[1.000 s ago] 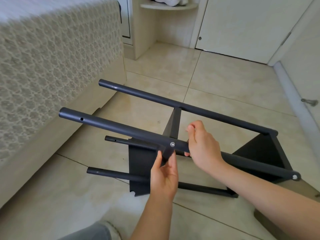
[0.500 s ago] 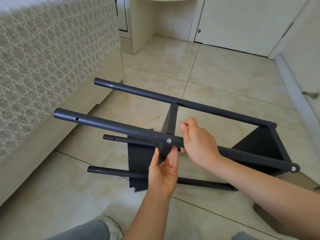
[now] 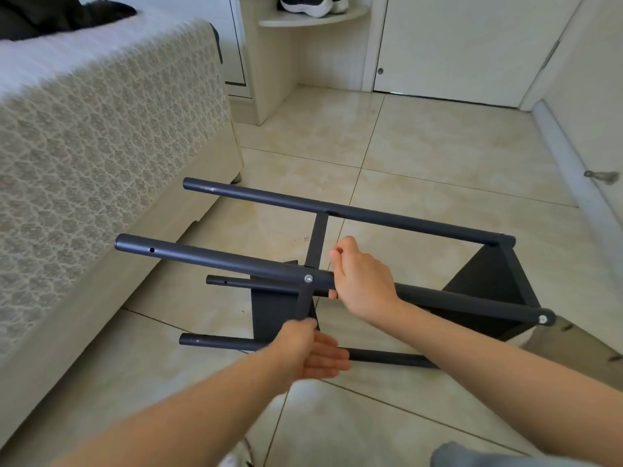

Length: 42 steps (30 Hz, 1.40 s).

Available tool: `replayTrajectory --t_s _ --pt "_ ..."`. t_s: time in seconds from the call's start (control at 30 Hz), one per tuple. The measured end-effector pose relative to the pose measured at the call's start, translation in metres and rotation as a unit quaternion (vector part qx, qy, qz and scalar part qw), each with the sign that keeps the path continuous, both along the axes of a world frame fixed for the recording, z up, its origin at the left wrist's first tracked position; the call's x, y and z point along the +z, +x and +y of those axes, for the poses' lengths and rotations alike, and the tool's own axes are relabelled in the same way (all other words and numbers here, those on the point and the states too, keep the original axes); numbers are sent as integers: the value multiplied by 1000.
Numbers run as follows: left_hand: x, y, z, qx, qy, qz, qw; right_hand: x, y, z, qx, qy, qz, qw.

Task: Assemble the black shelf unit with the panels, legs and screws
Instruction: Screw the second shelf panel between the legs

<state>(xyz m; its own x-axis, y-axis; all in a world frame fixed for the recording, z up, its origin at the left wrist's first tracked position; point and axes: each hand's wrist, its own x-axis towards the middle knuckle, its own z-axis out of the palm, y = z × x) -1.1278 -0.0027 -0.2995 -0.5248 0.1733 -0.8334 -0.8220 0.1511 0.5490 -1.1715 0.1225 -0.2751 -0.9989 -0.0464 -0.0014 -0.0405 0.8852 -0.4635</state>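
On floor tiles [image 3: 438, 156], our right hand [image 3: 365, 284] wraps the leg [image 3: 219, 259] to steady it; our straight-fingered left hand [image 3: 313, 353] braces the panel [image 3: 269, 315].

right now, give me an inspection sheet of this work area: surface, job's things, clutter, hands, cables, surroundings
surface: floor of glossy beige tiles.
job's things: shelf unit lying on its side, with middle panel and end panel fitted; screw in the near leg; empty holes at the free leg ends on the left.
clutter: cardboard by the unit's right end; small grey thing at far right.
hands: right hand grips the near leg beside the screw; left hand, fingers straight, touches the middle panel's edge.
cables: nothing seen.
surroundings: bed at left; shoes on a corner shelf; door behind.
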Motion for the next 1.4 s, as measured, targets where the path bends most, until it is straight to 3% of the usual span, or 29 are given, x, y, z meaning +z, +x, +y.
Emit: replayTrajectory --t_s 0.13,0.27,0.33,0.4,0.47,0.57,0.63,0.73,0.83,1.0,1.07,1.23,1.4 --pt "62 -33 -8 -193 -99 112 970 4 -2 2 -10 -33 -7 999" --pt "105 -56 -26 -251 -137 270 919 3 -7 5 -30 -110 -22 993" --pt "112 -61 -34 -280 -206 400 848 3 -9 8 -49 -171 -45 983" --pt "111 -70 -42 -351 -303 491 737 6 -10 12 -59 -226 -59 971" --pt "103 -78 -48 -457 -353 466 670 9 -9 14 -56 -253 -62 964" --pt "88 -83 -49 -546 -360 429 623 9 -12 20 -36 -264 -88 960" --pt "82 -85 -50 -555 -356 437 611 10 -19 28 -17 -259 -88 962" --pt "78 -89 -53 -563 -360 436 602 14 -47 49 -22 -205 -11 978" --pt "75 -97 -58 -546 -348 439 623 15 -87 69 -77 -121 52 988" --pt "71 -105 -59 -543 -319 442 639 -12 -130 72 -49 27 2 998" --pt "67 -106 -58 -549 -323 435 636 -22 -134 70 -31 80 20 996" --pt "58 -104 -51 -551 -387 451 586 -28 -130 75 4 98 59 993" --pt "54 -97 -44 -540 -369 448 609 -27 -119 85 29 114 51 992"
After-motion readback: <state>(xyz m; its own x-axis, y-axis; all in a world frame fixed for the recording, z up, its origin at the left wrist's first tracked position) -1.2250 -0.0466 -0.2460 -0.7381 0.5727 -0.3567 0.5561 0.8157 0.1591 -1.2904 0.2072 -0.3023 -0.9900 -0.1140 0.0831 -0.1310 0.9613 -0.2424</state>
